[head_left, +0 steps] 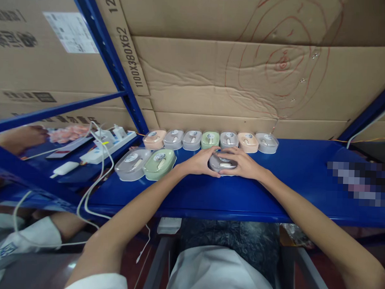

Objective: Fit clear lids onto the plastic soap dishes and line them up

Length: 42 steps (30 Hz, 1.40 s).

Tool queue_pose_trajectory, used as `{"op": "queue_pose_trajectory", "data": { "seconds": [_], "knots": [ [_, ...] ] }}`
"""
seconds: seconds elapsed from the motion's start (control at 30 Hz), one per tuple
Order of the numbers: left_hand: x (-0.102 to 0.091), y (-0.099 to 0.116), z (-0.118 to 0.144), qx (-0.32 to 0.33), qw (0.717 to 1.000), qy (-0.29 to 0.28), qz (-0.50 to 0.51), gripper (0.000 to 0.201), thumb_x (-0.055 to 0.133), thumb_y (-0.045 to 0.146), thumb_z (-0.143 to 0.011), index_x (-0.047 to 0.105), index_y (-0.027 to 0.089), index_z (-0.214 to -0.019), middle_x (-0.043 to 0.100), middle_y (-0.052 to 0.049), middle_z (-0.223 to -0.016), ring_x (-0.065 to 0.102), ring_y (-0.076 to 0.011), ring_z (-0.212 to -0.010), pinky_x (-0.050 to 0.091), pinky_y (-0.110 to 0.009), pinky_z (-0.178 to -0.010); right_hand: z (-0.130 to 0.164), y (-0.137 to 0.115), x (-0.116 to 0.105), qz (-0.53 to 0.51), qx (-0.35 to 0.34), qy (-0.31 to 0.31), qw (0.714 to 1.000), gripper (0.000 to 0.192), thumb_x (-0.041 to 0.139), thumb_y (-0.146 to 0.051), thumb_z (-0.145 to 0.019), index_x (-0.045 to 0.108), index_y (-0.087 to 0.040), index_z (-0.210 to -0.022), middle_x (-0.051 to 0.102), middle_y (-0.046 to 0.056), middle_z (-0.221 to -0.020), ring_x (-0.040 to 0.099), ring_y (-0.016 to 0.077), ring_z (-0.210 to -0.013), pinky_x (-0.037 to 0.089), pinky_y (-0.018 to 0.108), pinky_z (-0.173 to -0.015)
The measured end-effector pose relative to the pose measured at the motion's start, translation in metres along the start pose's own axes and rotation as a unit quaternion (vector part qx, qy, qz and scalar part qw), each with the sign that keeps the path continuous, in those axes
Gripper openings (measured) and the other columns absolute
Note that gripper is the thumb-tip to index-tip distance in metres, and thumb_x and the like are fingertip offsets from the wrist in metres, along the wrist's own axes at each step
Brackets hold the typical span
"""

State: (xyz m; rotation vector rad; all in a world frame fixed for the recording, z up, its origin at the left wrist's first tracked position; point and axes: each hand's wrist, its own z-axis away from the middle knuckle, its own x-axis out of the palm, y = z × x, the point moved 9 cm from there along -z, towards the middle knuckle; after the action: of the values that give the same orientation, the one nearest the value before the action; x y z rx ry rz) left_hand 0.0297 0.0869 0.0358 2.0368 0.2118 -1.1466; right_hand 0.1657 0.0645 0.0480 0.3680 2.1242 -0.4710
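From a distance, I have my left hand (200, 161) and right hand (243, 163) in a two-sided grip around a grey lidded box (222, 162), before a boxed row (210, 141) on the blue surface (222, 196). Likely a handling step; next calls for steady, even pressure.

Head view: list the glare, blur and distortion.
All in the head view: small glints on the gray box between left hand and right hand; blue posts splay outward, likely wide-lens stretch; another person's hand at far left looks soft; a pixelated patch covers the right side.
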Motion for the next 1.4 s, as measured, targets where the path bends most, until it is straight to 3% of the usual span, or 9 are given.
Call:
{"op": "queue_pose_trajectory", "data": {
  "seconds": [0.37, 0.77, 0.97, 1.13, 1.27, 1.4],
  "knots": [
    [-0.001, 0.015, 0.000, 0.032, 0.999, -0.019, -0.023, 0.090, 0.095, 0.053, -0.072, 0.058, 0.018, -0.146, 0.066, -0.019, -0.147, 0.063, -0.0409, -0.137, 0.049, -0.057, -0.117, 0.002, 0.012, -0.001, -0.057, 0.066, 0.002, 0.996, 0.080, 0.089, -0.062, -0.081, 0.064, -0.029, -0.149, 0.068, 0.013, -0.141, 0.065, 0.0373, -0.131, 0.053, 0.058, -0.111],
    [0.002, 0.015, 0.002, 0.039, 0.999, -0.018, -0.013, 0.093, 0.092, 0.048, -0.073, 0.053, 0.027, -0.154, 0.062, -0.016, -0.155, 0.054, -0.0431, -0.149, 0.047, -0.063, -0.120, 0.011, 0.040, 0.006, -0.123, 0.120, -0.008, 0.985, 0.097, 0.097, -0.062, -0.067, 0.060, -0.028, -0.150, 0.068, 0.014, -0.147, 0.066, 0.0396, -0.135, 0.053, 0.062, -0.115],
    [0.005, 0.009, 0.004, 0.020, 0.999, -0.024, -0.041, 0.095, 0.089, 0.055, -0.076, 0.049, 0.023, -0.156, 0.057, -0.019, -0.159, 0.052, -0.0440, -0.150, 0.046, -0.063, -0.121, 0.016, 0.049, 0.008, -0.177, 0.174, -0.020, 0.968, 0.095, 0.098, -0.060, -0.067, 0.063, -0.022, -0.146, 0.068, 0.016, -0.147, 0.066, 0.0385, -0.136, 0.052, 0.061, -0.119],
    [0.009, 0.008, 0.004, 0.024, 0.995, -0.032, -0.087, 0.099, 0.085, 0.059, -0.080, 0.041, 0.020, -0.161, 0.053, -0.022, -0.161, 0.048, -0.0446, -0.153, 0.043, -0.062, -0.124, 0.016, 0.050, 0.007, -0.159, 0.172, -0.009, 0.972, 0.095, 0.099, -0.060, -0.066, 0.064, -0.021, -0.146, 0.068, 0.016, -0.148, 0.065, 0.0394, -0.138, 0.049, 0.062, -0.121],
    [0.008, 0.018, 0.005, 0.043, 0.993, -0.012, -0.111, 0.102, 0.084, 0.061, -0.083, 0.036, 0.022, -0.164, 0.047, -0.021, -0.164, 0.043, -0.0432, -0.156, 0.039, -0.060, -0.127, 0.016, 0.049, 0.007, -0.139, 0.165, -0.007, 0.976, 0.095, 0.097, -0.061, -0.068, 0.064, -0.023, -0.148, 0.068, 0.016, -0.149, 0.064, 0.0411, -0.138, 0.049, 0.065, -0.120],
    [0.009, 0.036, 0.007, 0.088, 0.988, 0.002, -0.124, 0.085, 0.080, 0.051, -0.088, 0.042, 0.022, -0.159, 0.056, -0.017, -0.152, 0.052, -0.0387, -0.146, 0.043, -0.056, -0.124, 0.016, 0.046, 0.009, -0.136, 0.165, -0.016, 0.977, 0.097, 0.096, -0.062, -0.069, 0.060, -0.023, -0.150, 0.067, 0.017, -0.149, 0.065, 0.0410, -0.136, 0.052, 0.064, -0.116]
  ]
}}
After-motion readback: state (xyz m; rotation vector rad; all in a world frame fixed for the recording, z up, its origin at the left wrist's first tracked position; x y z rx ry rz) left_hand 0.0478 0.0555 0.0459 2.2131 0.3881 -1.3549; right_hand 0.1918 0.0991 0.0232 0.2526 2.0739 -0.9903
